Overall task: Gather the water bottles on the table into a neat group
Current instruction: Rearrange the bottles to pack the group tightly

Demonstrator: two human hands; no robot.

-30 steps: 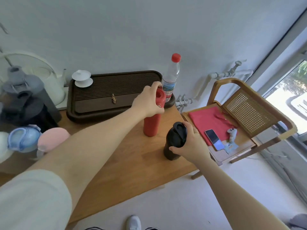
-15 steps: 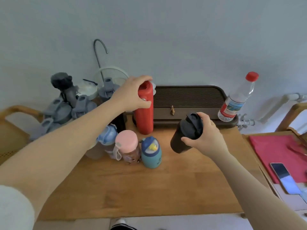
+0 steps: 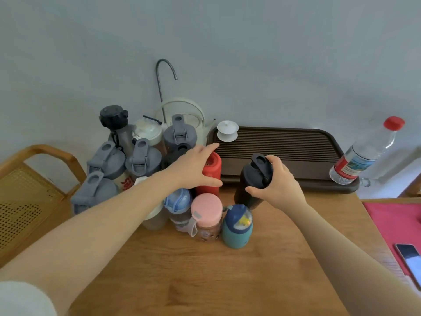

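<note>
1. The tall red metal bottle (image 3: 211, 176) stands near the wooden table's (image 3: 205, 274) back edge, the left hand (image 3: 193, 169) wrapped around it.
2. The black plastic lidded bottle (image 3: 254, 179), beside it, is clasped by the right hand (image 3: 276, 185).
3. The pink-capped bottle (image 3: 206, 214) and teal bottle (image 3: 237, 226) stand just in front.

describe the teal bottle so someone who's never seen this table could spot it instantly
Start at the wooden table and find the cluster of bottles at its back left. The teal bottle stands at the cluster's front right corner, right of the pink-lidded bottle. It alone is short and teal-bodied, with a dark blue lid showing a yellow spot.
</note>
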